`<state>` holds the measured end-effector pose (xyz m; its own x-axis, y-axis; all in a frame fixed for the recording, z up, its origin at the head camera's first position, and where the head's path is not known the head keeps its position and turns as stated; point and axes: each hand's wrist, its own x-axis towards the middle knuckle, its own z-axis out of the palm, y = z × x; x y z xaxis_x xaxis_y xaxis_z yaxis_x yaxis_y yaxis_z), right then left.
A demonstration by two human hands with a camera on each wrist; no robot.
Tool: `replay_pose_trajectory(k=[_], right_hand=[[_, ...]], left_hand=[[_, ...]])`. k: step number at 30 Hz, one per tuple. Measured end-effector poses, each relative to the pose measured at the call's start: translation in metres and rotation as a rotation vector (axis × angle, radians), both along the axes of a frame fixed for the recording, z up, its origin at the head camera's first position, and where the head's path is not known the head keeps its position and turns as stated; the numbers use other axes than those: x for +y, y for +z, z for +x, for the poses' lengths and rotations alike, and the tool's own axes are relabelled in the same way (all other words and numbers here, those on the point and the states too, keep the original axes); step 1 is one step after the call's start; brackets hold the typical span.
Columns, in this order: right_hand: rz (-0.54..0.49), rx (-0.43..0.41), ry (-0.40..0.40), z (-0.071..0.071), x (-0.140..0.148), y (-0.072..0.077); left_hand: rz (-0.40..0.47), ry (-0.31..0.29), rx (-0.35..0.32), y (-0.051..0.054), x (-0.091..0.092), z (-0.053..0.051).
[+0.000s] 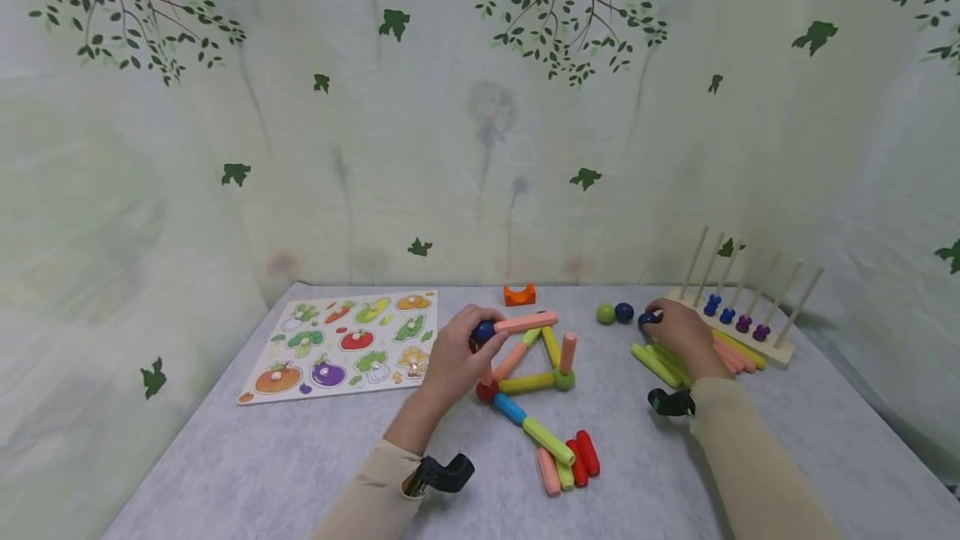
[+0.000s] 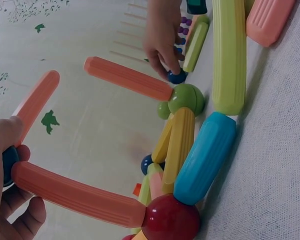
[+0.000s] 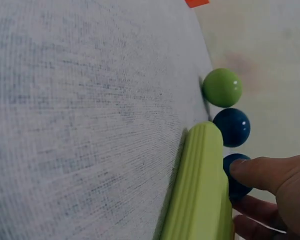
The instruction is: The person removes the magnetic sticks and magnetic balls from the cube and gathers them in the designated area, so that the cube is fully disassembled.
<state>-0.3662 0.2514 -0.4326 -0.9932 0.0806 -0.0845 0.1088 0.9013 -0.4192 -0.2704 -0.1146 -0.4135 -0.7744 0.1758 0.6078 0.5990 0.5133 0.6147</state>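
My left hand (image 1: 454, 357) pinches a dark blue ball (image 2: 9, 165) that joins two pink rods. One pink rod (image 1: 527, 322) sticks out toward the right; the other pink rod (image 2: 80, 194) runs down to a red ball (image 2: 171, 218) in the frame of rods. A green ball (image 1: 563, 379) at another corner carries an upright pink rod (image 1: 567, 352). Yellow rods (image 1: 527, 383) and a blue rod (image 1: 510, 409) belong to the same frame. On the right, my right hand (image 1: 684, 333) holds a dark blue ball (image 3: 237, 176) between thumb and fingers, close to the tabletop.
Beside the right hand sit a loose green ball (image 1: 606, 313), a blue ball (image 1: 624, 312) and light green rods (image 1: 656, 365). A pegged bead stand (image 1: 780, 352) is at the far right. Red rods (image 1: 588, 452) lie in front, a vegetable puzzle board (image 1: 345, 340) left, an orange block (image 1: 519, 297) behind.
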Motion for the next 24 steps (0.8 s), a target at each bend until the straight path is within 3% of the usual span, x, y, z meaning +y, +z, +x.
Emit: replay_pose_trajectory(k=[6,14,19,24], right_hand=[[0.011,-0.005,-0.013,-0.005,-0.003,0.002],[-0.080,0.043,-0.032,-0.004,-0.007,-0.001],[-0.157,0.145,-0.040,0.009,-0.014,-0.001],[-0.260,0.238,0.042,0.028,-0.030,0.004]], left_hand=[[-0.009,0.000,0.008,0.001,0.000,0.000],[-0.011,0.002,0.013,0.000,0.001,0.001],[-0.015,0.003,0.019,0.000,0.002,0.001],[-0.015,0.010,0.013,0.001,0.001,0.001]])
